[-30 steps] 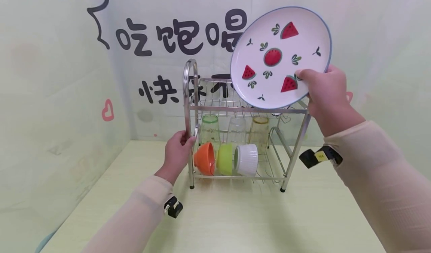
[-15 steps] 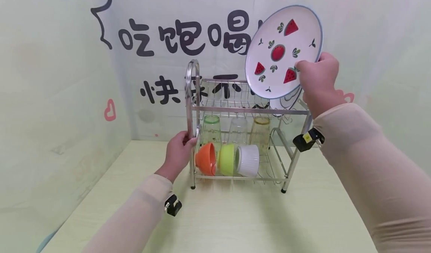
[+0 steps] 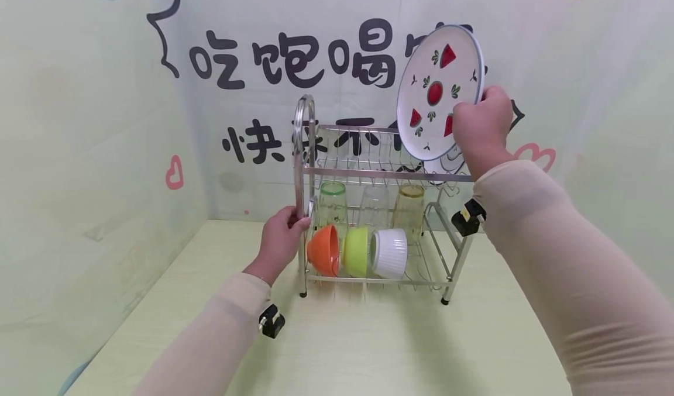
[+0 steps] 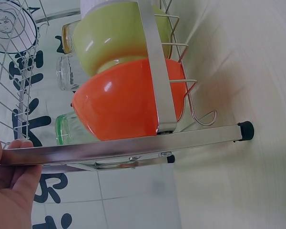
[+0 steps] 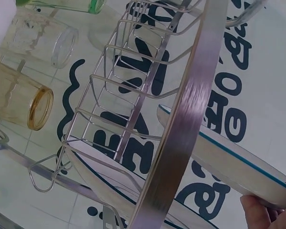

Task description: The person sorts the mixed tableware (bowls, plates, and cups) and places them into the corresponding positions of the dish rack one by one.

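Note:
My right hand (image 3: 483,126) pinches the rim of a white plate (image 3: 421,100) with watermelon pictures and a blue edge, tilted above the right part of the metal dish rack's (image 3: 363,173) upper tier. In the right wrist view, that plate's lower edge (image 5: 164,114) shows behind the front bar, near the rack wires. Another white plate (image 5: 109,176) with a blue rim stands in the upper tier, mostly behind the held one in the head view. My left hand (image 3: 281,238) grips the rack's left upright, thumb in front; its fingers (image 4: 26,183) curl round the post in the left wrist view.
On the lower tier lie an orange bowl (image 3: 323,251), a yellow-green bowl (image 3: 355,252) and a white ribbed bowl (image 3: 391,254) on their sides. Behind them stand upside-down glasses: green-rimmed (image 3: 333,206), clear (image 3: 374,206) and amber (image 3: 409,209). The rack stands on a pale table (image 3: 337,337).
The watermelon plate has moved closer to the rack's upper tier and turned more edge-on, with my right hand moving left along with it. My left hand keeps its grip on the upright.

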{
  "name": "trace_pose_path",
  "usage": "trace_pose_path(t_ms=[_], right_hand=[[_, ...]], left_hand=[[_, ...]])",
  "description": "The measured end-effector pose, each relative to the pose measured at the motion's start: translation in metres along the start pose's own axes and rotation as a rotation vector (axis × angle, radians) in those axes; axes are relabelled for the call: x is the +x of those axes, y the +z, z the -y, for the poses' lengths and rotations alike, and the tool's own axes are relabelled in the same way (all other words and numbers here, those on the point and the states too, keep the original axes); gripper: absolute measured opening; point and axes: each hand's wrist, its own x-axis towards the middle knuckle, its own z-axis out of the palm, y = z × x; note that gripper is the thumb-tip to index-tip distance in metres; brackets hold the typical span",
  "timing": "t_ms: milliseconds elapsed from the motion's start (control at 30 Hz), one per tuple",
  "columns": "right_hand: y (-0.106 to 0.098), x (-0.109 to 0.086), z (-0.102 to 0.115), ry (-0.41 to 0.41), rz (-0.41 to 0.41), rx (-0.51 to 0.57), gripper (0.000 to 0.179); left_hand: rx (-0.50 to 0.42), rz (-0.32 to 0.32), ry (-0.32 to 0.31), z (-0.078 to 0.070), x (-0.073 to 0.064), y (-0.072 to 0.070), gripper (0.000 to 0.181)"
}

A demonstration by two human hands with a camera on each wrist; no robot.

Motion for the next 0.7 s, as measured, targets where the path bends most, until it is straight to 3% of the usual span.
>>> trace_pose_path(t_ms=[333, 700], right_hand=[[0.017, -0.005, 0.0, -0.12, -0.032, -0.165, 0.036], [0.027, -0.005, -0.003, -0.095, -0.041, -0.157, 0.036]], left_hand=[[0.001, -0.007, 0.026, 0.002, -0.002, -0.003, 0.028], [-0.025, 0.012, -0.001, 0.003, -0.003, -0.001, 0.032]])
